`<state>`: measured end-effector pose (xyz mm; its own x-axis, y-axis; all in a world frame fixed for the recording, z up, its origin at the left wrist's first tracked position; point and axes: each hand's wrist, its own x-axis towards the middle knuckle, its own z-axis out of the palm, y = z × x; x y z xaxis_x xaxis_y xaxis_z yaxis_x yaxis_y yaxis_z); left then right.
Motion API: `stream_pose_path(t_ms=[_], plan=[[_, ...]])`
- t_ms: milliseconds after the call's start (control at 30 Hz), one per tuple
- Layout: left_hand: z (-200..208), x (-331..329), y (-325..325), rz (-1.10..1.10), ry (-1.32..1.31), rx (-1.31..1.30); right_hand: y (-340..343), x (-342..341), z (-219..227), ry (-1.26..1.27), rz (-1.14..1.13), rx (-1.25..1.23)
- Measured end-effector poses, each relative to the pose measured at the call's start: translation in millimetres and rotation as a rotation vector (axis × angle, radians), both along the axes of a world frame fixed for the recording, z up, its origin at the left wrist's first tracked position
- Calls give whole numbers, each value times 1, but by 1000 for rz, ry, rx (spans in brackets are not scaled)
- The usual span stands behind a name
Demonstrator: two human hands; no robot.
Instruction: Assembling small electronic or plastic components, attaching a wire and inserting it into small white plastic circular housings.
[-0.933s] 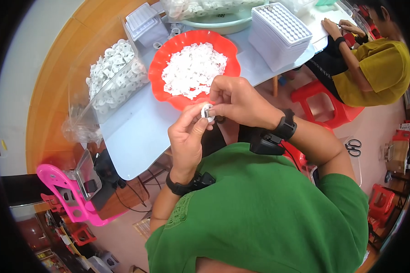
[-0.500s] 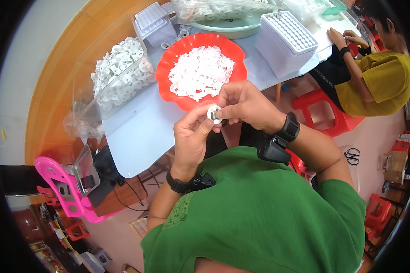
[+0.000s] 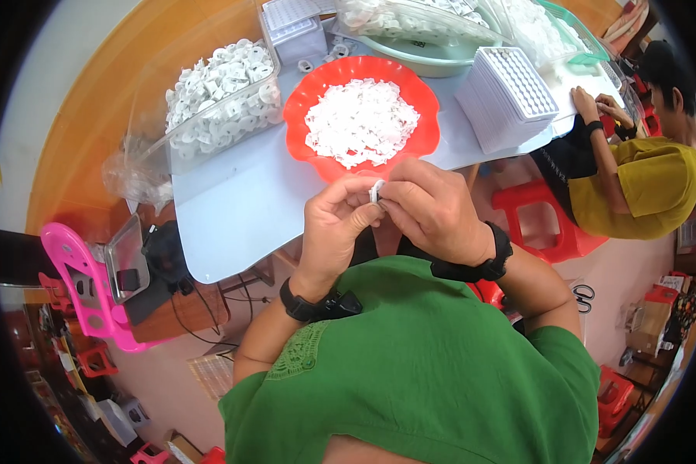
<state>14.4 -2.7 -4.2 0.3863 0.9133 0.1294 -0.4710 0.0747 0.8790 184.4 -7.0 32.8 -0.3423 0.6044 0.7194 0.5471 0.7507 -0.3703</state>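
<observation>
While the red bowl point(image 3: 317, 108) sits heaped with white pieces point(image 3: 361, 121), left hand point(image 3: 332, 224) and right hand point(image 3: 435, 213) pinch one small white part point(image 3: 377, 190) between fingertips — most of the pile looks untouched.

Single head-worn fisheye view — looks steeply down, close over hands point(image 3: 394, 216), white table point(image 3: 232, 209) far, rim bent.

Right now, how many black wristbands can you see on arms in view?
3: a black wristband on the left wrist, one on the right wrist, one on the co-worker's wrist. Others may be hidden.
</observation>
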Motion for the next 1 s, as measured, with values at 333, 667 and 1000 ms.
stream_pose_path(t_ms=[333, 667, 1000], plan=[[3, 2, -4, 84, 188, 150, -2, 2, -9, -107, 8, 136], [-1, -3, -9, 48, 126, 28, 2, 0, 3, -148, 144, 13], [-12, -54, 8, 143, -87, -214, 87, 12, -13, -376, -6, -461]])
